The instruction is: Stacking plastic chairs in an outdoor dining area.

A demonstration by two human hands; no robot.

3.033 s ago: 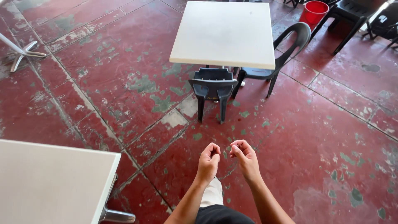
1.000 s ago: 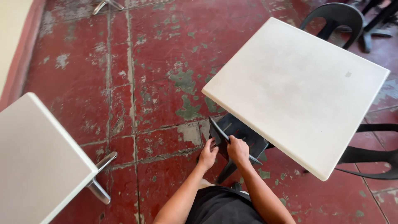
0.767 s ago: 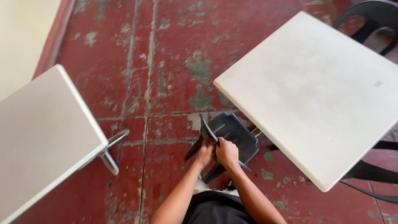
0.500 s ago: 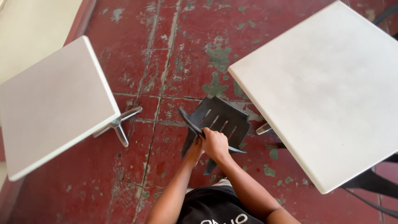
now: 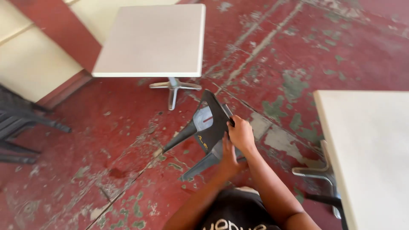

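A dark grey plastic chair (image 5: 204,127) is lifted off the floor and tipped, its underside and legs pointing left and down. My right hand (image 5: 241,133) grips its upper edge. My left hand (image 5: 228,158) holds it lower down, partly behind the right wrist. Both arms reach forward from my dark shirt at the bottom of the view.
A white square table (image 5: 153,40) on a metal cross foot stands ahead at the upper left. Another white table (image 5: 370,153) fills the right edge, its metal foot (image 5: 317,170) near my right arm. Stacked dark chairs (image 5: 19,127) sit at the far left by a cream wall (image 5: 30,59). The floor is worn red tile.
I have pulled the chair out from under the right-hand table, lifted it and turned left with it. The view has swung so the other table is now ahead.
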